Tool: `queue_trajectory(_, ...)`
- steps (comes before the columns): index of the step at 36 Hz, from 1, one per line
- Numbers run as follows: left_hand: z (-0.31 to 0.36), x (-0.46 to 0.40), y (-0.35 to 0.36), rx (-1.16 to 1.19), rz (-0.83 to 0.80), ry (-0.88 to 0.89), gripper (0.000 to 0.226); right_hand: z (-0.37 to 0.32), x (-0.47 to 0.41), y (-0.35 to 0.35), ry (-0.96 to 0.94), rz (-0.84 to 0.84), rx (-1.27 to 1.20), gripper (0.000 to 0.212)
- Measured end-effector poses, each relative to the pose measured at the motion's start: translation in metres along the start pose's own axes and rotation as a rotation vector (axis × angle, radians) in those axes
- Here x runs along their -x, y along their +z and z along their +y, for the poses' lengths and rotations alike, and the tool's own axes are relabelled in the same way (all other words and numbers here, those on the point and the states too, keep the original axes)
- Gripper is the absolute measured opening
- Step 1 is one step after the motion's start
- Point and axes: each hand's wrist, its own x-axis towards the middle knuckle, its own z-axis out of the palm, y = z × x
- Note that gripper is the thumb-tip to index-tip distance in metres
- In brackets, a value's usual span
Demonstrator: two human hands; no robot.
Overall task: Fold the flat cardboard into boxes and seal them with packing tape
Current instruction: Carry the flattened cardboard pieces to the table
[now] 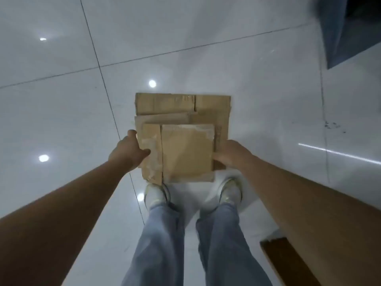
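Note:
A stack of flat brown cardboard pieces point(185, 149) hangs in front of me above the white tiled floor, held level between both hands. My left hand point(127, 149) grips its left edge, thumb on top. My right hand point(228, 154) grips the right edge, fingers curled under. The top piece carries strips of old clear tape. A larger flattened piece point(212, 106) sticks out at the far side. No tape roll is in view.
Glossy white floor tiles point(257, 89) spread all around. My legs in blue jeans and white shoes point(156, 195) stand just below the stack. A dark grey object point(348, 34) sits at the top right. A brown wooden piece point(288, 263) lies at the lower right.

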Motion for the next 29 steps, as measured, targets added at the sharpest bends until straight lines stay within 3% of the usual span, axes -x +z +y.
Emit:
queue_trajectory(3,-0.006,-0.03,0.02,0.064,0.063,-0.07,0.085,0.002,-0.031,0.012,-0.015,0.008,-0.206,0.043)
queue_trajectory(5,-0.009,-0.048,0.034,0.068,0.078,-0.118,0.095,0.001,-0.045,0.019,0.019,0.025,-0.288,0.049)
queue_trajectory(10,-0.017,-0.083,0.063,0.069,0.144,-0.203,0.101,0.006,-0.083,0.038,0.05,0.388,-0.061,0.058)
queue_trajectory(12,-0.016,-0.09,0.069,0.086,0.177,-0.233,0.097,0.008,-0.091,0.044,0.1,0.458,-0.077,0.066)
queue_trajectory(16,-0.02,-0.108,0.08,0.171,0.184,-0.261,0.095,0.012,-0.112,0.048,0.292,0.416,-0.417,0.097)
queue_trajectory(19,-0.022,-0.119,0.084,0.23,0.162,-0.248,0.092,0.013,-0.128,0.049,0.352,0.336,-0.593,0.104)
queue_trajectory(24,-0.029,-0.128,0.085,0.345,0.158,-0.319,0.083,0.022,-0.137,0.047,0.376,0.304,-0.605,0.109)
queue_trajectory(29,-0.044,-0.122,0.079,0.549,-0.02,-0.322,0.089,0.043,-0.126,0.034,0.367,0.273,-0.667,0.123)
